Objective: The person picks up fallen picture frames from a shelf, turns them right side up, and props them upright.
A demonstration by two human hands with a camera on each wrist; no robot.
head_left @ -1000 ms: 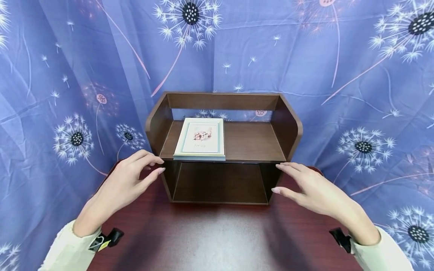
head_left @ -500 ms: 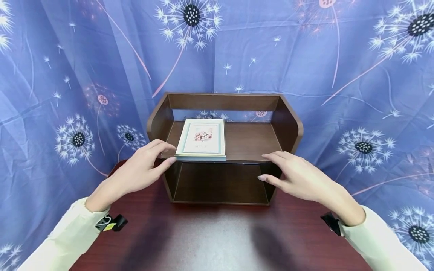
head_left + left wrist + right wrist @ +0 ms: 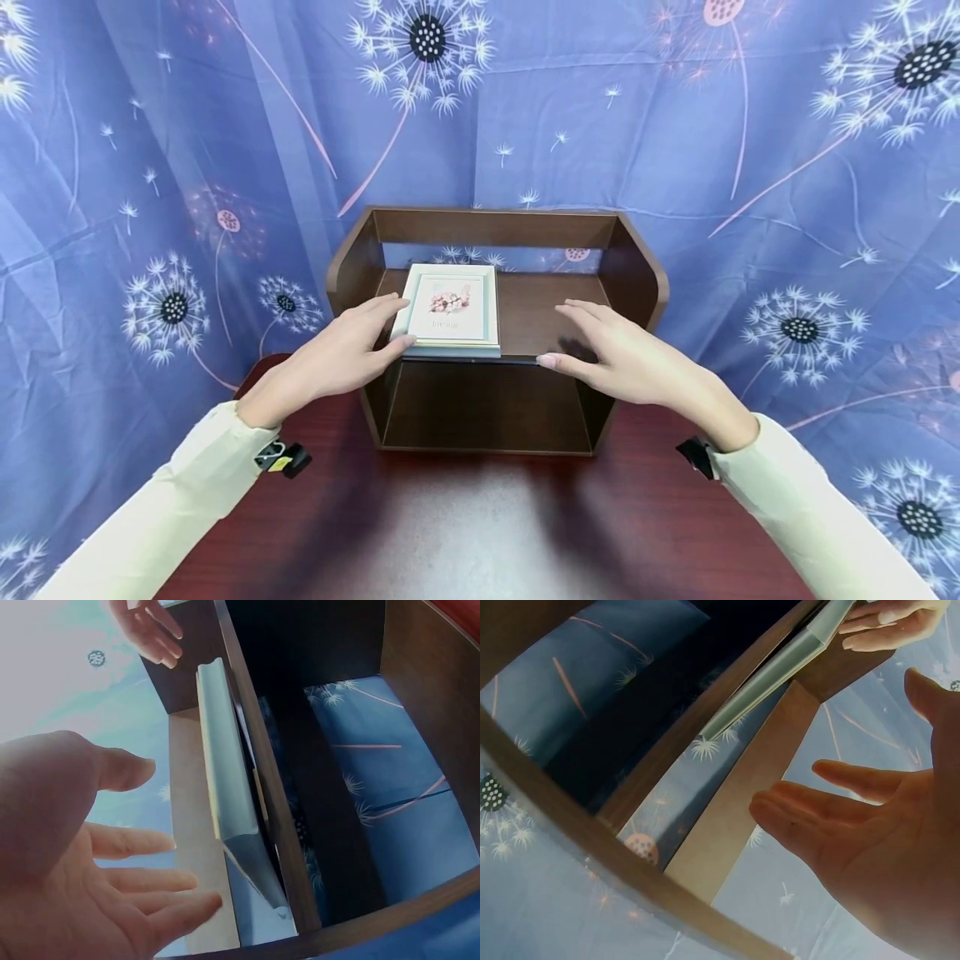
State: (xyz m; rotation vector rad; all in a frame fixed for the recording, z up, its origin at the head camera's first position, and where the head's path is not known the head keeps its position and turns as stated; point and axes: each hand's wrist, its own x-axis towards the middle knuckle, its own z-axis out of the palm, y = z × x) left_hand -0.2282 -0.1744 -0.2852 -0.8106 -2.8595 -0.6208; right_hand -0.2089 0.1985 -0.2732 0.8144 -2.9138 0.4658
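Fingers extended and loose on both hands; we find our left hand (image 3: 337, 356) at the left edge of the flower picture frame (image 3: 452, 307), our right hand (image 3: 641, 358) apart from it, the frame lying face-up on the upper tier of the wooden desktop shelf (image 3: 495, 227)

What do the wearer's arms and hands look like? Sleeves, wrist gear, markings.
Left: long, cream fabric sleeve; black, blocky wrist-mounted device at the cuff, with a small yellow tag. Left hand ungloved.

Right: matching cream fabric sleeve; black wrist-mounted piece, no yellow tag visible. Right hand ungloved.

No rings visible on the fingers.
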